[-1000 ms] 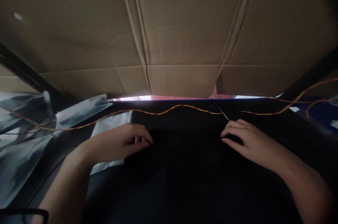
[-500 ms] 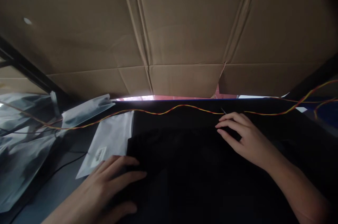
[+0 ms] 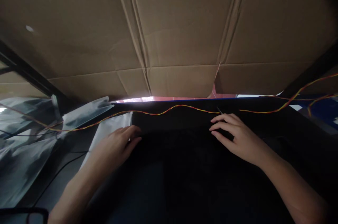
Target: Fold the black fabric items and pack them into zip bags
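Observation:
A very dark, black cloth-like sheet point(image 3: 182, 171) lies before me; its outline is hard to make out. At its far left corner is my left hand point(image 3: 116, 145), thumb and bent fingers closing around the edge. My right hand point(image 3: 232, 136) rests near the far right part of the dark sheet, fingers loosely stretched and apart. Beside its knuckles shows a thin greyish sliver point(image 3: 219, 110), too small to name. Under my left hand and forearm lies a white plastic bag point(image 3: 105, 125), partly covered. A twisted red and yellow wire point(image 3: 182, 106) runs across behind both hands.
Cardboard point(image 3: 182, 23) rises behind the dark surface, with a bright gap below it. Several translucent plastic bags point(image 3: 23, 167) lie at the left, with a black cable point(image 3: 59, 171) beside them. Dark frame bars point(image 3: 29, 72) stand at the sides. A black-rimmed object point(image 3: 23, 211) shows at lower left.
My left hand has moved away from me to the sheet's far left corner, its spread fingers drawing together and covering the bag's label. My right hand keeps nearly the same place and pose.

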Action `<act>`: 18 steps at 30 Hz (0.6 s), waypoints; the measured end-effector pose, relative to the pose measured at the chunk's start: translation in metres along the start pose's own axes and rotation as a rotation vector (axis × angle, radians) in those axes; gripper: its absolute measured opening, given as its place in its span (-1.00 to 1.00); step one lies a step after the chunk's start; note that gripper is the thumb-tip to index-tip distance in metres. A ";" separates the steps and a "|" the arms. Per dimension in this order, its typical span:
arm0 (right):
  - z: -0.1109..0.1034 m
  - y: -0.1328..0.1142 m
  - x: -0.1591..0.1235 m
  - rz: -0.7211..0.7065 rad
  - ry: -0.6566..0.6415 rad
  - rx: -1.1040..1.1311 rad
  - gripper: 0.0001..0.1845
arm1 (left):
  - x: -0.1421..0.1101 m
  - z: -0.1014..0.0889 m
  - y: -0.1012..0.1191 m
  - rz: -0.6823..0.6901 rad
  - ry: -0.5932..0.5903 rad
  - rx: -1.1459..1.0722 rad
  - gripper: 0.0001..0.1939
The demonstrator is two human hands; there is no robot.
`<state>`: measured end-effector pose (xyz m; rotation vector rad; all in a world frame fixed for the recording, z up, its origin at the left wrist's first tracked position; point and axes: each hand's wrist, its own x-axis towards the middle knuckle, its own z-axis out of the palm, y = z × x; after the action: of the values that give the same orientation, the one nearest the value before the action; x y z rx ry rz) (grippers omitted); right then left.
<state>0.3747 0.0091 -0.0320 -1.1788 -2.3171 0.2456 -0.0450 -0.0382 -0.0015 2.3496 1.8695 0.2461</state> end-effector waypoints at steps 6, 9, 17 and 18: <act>0.003 0.001 0.001 -0.003 0.068 -0.066 -0.86 | -0.017 0.020 -0.014 0.063 0.200 0.002 -0.54; -0.001 0.001 0.002 0.059 0.177 -0.093 -0.81 | -0.028 0.024 -0.027 0.031 0.200 0.006 -0.48; 0.001 0.007 0.000 0.137 0.207 -0.086 -0.80 | -0.017 0.015 -0.025 -0.055 0.056 -0.075 -0.59; 0.000 0.006 0.000 0.143 0.197 -0.072 -0.79 | -0.016 0.011 -0.022 -0.091 0.018 -0.099 -0.57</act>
<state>0.3793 0.0131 -0.0343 -1.3434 -2.0895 0.0916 -0.0676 -0.0486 -0.0175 2.1988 1.9195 0.3426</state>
